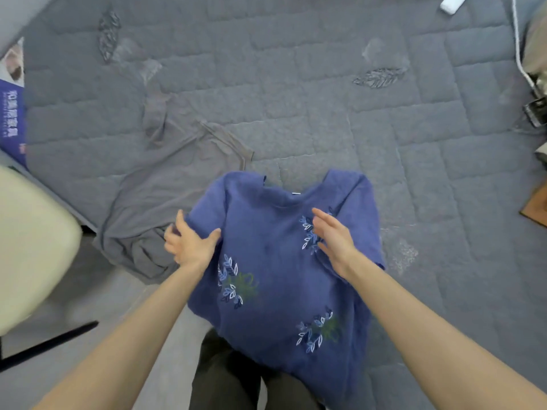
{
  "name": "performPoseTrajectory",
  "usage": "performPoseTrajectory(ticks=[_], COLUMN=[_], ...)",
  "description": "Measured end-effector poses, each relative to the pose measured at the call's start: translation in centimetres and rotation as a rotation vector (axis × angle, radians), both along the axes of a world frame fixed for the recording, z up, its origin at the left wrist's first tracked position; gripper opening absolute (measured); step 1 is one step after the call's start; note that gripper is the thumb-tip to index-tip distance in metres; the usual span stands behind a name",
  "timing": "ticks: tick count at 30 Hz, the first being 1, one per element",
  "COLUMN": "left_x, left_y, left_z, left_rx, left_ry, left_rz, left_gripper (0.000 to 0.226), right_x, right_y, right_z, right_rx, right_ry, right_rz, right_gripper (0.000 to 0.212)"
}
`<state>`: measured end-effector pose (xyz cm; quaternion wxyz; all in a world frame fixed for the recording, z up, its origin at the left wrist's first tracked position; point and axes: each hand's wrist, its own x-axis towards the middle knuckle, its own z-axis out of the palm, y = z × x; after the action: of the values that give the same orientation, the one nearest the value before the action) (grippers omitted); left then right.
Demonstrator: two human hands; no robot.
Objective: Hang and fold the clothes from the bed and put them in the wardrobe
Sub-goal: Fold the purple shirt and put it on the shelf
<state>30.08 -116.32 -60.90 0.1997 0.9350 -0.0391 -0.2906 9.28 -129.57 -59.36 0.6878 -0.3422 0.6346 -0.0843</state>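
Limply on quilted bed [296,84], embroidered blue top [275,261]; left hand [191,244] round its edge; right hand [334,241] flat, empty

On the bed [325,84], at its near edge: a shirt [275,261], lower part hanging over that edge. Just left of it, touching, lies a T-shirt [165,184]. The left hand [189,247] holds the shirt's left edge; the right hand [334,241] is over its right half.
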Motion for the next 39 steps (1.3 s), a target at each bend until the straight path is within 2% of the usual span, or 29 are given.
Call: performPoseTrajectory(ticks=[4,7,10,14,18,20,21,24,27,30,32,36,39], left_x=[1.6,2.8,4.0,6.8,11.6,13.6,14.4,16.0,16.3,15.1,13.6,9.6,5.4], left_y=[1.1,2.1,3.3,4.2,2.8,1.7,1.3,0.7,1.1,1.2,0.9,-0.2,-0.9], left_z=[-2.0,-3.3,-3.5,-2.8,-2.3,-2.6,-2.8,-3.9,-4.7,-4.4,-3.6,-2.2,-1.5], left_rx=[0.139,0.062,-0.084,-0.204,-0.377,-0.416,-0.421,-0.402,-0.3,-0.124,-0.066,-0.156,-0.243], left_ry=[0.042,0.022,0.006,-0.097,-0.125,-0.105,-0.09,-0.076,-0.098,-0.171,-0.265,-0.219,-0.111], left_rz=[0.226,0.254,0.205,-0.091,-0.176,-0.173,-0.172,-0.19,-0.165,-0.163,-0.301,-0.644,-0.849], left_gripper=[0.096,0.072,0.044,0.02,0.013,0.008,0.008,0.007,0.009,0.038,0.052,0.052,0.046], right_x=[3.1,6.0,9.2,13.0,16.4,17.6,18.1,19.2,19.2,18.2,17.2,13.5,9.3], right_y=[1.4,1.5,1.2,0.5,-0.2,-0.8,-1.2,-1.8,-1.5,0.1,1.2,3.4,4.8], right_z=[-1.7,-2.8,-3.8,-5.7,-7.1,-8.0,-8.4,-8.9,-8.9,-8.4,-7.5,-5.9,-5.5], right_rx=[-0.075,-0.152,-0.201,-0.389,-0.232,-0.19,-0.165,-0.108,-0.181,-0.353,-0.42,-0.48,-0.467], right_ry=[0.0,-0.009,-0.01,0.146,0.143,0.203,0.211,0.166,0.15,0.192,0.237,0.402,0.569], right_rz=[0.184,0.246,0.293,0.49,0.343,0.276,0.212,-0.01,-0.112,-0.019,0.004,0.064,-0.059], right_gripper=[0.038,0.039,0.047,0.062,0.081,0.079,0.07,0.009,0.018,0.044,0.052,0.034,0.021])
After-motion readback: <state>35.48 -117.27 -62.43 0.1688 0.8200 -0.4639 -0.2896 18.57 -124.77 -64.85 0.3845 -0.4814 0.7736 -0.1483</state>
